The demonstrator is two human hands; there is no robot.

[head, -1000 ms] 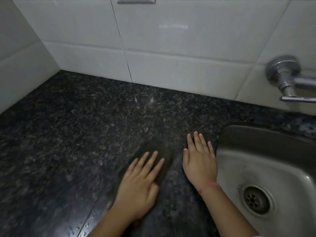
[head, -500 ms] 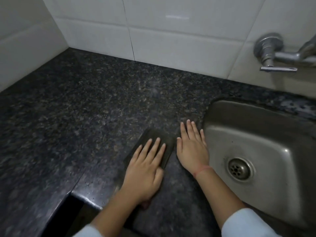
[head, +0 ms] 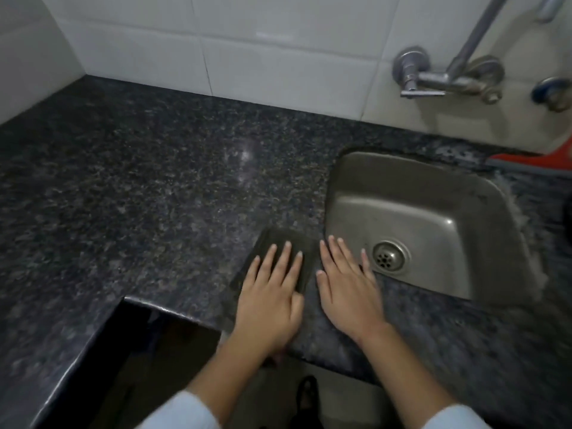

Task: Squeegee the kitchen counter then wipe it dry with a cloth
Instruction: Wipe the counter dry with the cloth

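The dark granite counter [head: 139, 196] is bounded by white tiles. Near its front edge a dark cloth [head: 274, 241] is pressed flat under the left hand [head: 269, 292], fingers spread. Just beside it the right hand [head: 346, 283] is laid flat, fingers straight and overlapping the steel sink [head: 433, 212] rim. Beyond, a tap [head: 433, 78] is mounted; a red squeegee [head: 538, 162] is seen far right, partly cut off.

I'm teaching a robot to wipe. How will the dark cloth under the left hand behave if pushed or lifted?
Probably floppy: the cloth lies flat under the flat left hand. It should slide easily, since the counter looks polished and glossy. Likely light, being thin.
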